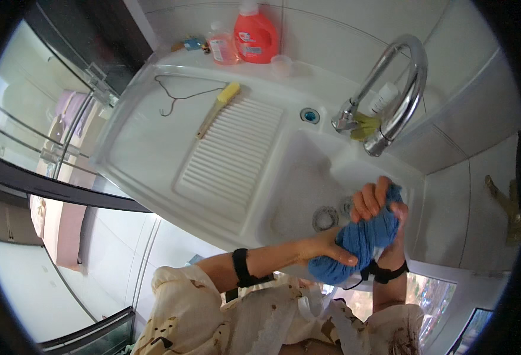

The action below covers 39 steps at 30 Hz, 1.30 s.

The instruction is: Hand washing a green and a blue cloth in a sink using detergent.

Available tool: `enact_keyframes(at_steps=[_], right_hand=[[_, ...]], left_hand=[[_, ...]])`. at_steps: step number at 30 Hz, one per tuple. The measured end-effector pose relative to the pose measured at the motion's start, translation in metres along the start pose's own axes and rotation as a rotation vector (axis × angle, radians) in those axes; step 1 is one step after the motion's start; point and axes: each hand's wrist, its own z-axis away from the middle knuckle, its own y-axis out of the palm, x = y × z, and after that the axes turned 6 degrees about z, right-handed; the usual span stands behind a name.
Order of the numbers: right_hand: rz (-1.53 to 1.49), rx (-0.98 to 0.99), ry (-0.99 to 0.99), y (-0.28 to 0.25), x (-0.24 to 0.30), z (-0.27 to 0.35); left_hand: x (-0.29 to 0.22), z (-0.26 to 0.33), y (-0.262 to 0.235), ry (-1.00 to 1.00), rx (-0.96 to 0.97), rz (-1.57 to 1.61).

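A bunched blue cloth [364, 239] is held above the near right part of the white sink basin [308, 177]. My left hand [333, 244] is wrapped round its lower left part, with the thumb lying across the front. Higher up and to the right, my right hand [376, 202] grips the cloth's upper end, fingers curled over it. The fabric looks twisted or squeezed between the two hands. Suds or cloudy water show at the basin's bottom beside a round drain [325, 218]. Both wrists wear black straps.
A curved chrome faucet [417, 77] rises behind the basin, a yellow-green cloth [365, 126] at its base. Left lies a ribbed washboard [234, 154] with a yellow-headed brush [219, 109] and a wire hanger [183, 94]. A red detergent jug [256, 38] and pink bottle [223, 47] stand behind.
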Motion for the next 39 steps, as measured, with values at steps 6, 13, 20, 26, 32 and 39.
enact_keyframes(at_steps=[6, 13, 20, 26, 32, 39], right_hand=[[0.478, -0.363, 0.248, -0.014, 0.010, -0.002], [1.343, -0.440, 0.187, -0.030, -0.018, -0.007], [1.673, -0.468, -0.047, -0.049, -0.052, -0.011], [1.749, -0.499, -0.114, -0.077, -0.073, -0.014], [1.628, -0.515, 0.063, -0.079, -0.078, -0.017], [1.521, -0.618, -0.372, -0.113, -0.017, -0.058]], left_hand=[[0.004, -0.022, -0.014, 0.147, -0.251, -0.389], [0.010, -0.041, -0.042, 0.211, -0.479, -0.479], [0.015, -0.052, -0.069, 0.176, -0.641, -0.724], [0.018, -0.067, -0.089, 0.232, -0.761, -0.879], [0.022, -0.060, -0.109, 0.263, -0.781, -0.804], [-0.020, -0.019, -0.081, 0.249, -0.609, -0.041]])
